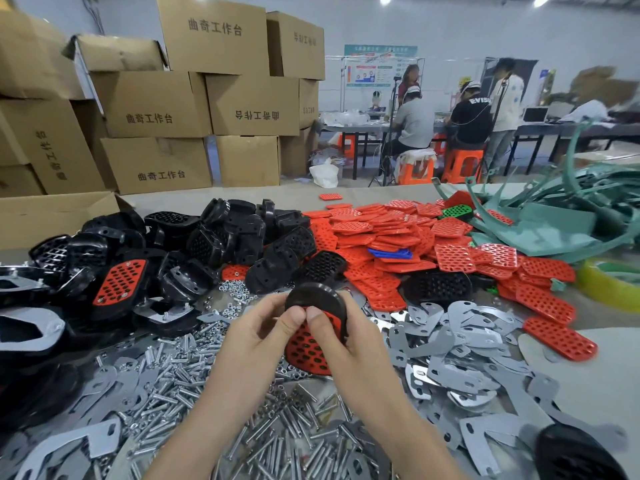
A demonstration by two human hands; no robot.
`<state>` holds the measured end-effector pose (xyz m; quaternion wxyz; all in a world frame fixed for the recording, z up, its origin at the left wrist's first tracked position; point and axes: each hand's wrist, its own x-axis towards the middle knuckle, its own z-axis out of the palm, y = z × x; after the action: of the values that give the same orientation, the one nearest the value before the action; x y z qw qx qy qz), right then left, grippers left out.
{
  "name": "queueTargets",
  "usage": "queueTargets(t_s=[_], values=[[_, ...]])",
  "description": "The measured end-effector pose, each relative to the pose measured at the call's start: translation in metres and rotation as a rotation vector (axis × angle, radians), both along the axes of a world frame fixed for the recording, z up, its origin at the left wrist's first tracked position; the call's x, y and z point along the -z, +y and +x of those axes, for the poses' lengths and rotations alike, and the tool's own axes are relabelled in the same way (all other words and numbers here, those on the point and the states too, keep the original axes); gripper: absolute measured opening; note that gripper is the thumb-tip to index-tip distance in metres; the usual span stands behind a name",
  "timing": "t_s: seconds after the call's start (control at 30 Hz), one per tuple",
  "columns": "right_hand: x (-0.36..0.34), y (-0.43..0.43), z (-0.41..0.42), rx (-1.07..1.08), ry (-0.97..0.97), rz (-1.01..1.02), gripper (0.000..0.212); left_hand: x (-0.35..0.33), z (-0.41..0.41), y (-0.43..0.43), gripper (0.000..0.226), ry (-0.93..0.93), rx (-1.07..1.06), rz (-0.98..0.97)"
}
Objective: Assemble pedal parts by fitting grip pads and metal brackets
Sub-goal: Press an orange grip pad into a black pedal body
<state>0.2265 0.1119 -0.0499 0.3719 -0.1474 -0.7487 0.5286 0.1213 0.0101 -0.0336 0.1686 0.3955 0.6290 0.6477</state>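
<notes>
- Head view: hands meet at the middle of the frame, just above the tabletop (588, 393), and together hold one black pedal body (313, 296).
- The left hand (263, 327) grips the body from the left, fingers curled behind its rim and thumb on the front.
- The right hand (346, 337) grips it from the right in the same way, and the two thumb tips lie side by side.
- A red grip pad (306, 348) lies in the face of the held body, its holed surface towards the camera. Both thumbs press on its upper edge.
- Loose bolts (194, 368) lie heaped below and left of the hands, with small nuts (235, 289) scattered just beyond.
- Grey metal brackets (450, 341) are spread to the right.
- A pile of black pedal bodies (207, 244) fills the left. Among them lies one fitted pedal (121, 282) with a red pad in it.
- A heap of red pads (381, 233) lies behind the hands, to the right.
- Green plastic scrap (554, 220) and a yellow tape roll (613, 282) sit at the far right.
- Stacked cardboard boxes (156, 105) stand behind the tabletop.
</notes>
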Motion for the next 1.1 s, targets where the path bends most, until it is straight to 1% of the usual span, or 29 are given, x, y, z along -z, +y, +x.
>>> queueTargets(t_s=[0.1,0.2,0.27,0.33,0.4,0.47,0.5,0.57,0.63,0.7,0.8,0.93,1.0,1.1], values=[[-0.002,0.002,-0.001,-0.045,0.039,-0.116,0.017,-0.001,0.002,0.0,0.027,0.041,0.032,-0.01],[-0.004,0.008,-0.001,-0.07,0.041,-0.225,0.017,0.001,0.003,0.0,0.03,0.077,0.001,-0.025],[-0.005,0.013,0.001,-0.079,0.028,-0.252,0.015,0.003,0.003,0.0,0.028,0.077,-0.036,-0.012],[-0.006,0.015,0.003,-0.099,-0.018,-0.227,0.014,0.003,0.002,-0.001,0.027,0.08,-0.097,0.008],[-0.008,0.016,0.004,-0.061,-0.091,-0.196,0.021,0.003,0.001,-0.002,0.023,0.122,-0.148,0.008],[-0.008,0.022,0.004,0.076,-0.106,-0.22,0.031,0.006,-0.002,-0.004,0.021,0.246,-0.227,-0.047],[-0.008,0.027,0.003,0.167,-0.078,-0.29,0.03,0.008,-0.004,-0.005,0.02,0.317,-0.27,-0.092],[-0.009,0.039,0.004,0.283,0.05,-0.572,0.023,0.012,-0.007,-0.008,0.024,0.447,-0.297,-0.215],[-0.011,0.049,0.011,0.281,0.25,-0.862,0.02,0.015,-0.008,-0.007,0.036,0.566,-0.25,-0.368],[-0.012,0.056,0.018,0.251,0.356,-1.012,0.018,0.018,-0.006,-0.003,0.048,0.697,-0.174,-0.509],[-0.013,0.056,0.022,0.171,0.4,-1.101,0.019,0.021,0.002,0.003,0.058,0.823,-0.086,-0.662],[-0.02,0.051,0.02,0.112,0.489,-1.21,0.011,0.024,0.01,0.007,0.068,0.929,-0.002,-0.76],[-0.022,0.051,0.021,0.074,0.536,-1.259,0.011,0.023,0.01,0.008,0.063,0.935,0.009,-0.764],[-0.021,0.051,0.023,0.031,0.58,-1.304,0.009,0.022,0.009,0.009,0.037,0.918,-0.004,-0.729]])
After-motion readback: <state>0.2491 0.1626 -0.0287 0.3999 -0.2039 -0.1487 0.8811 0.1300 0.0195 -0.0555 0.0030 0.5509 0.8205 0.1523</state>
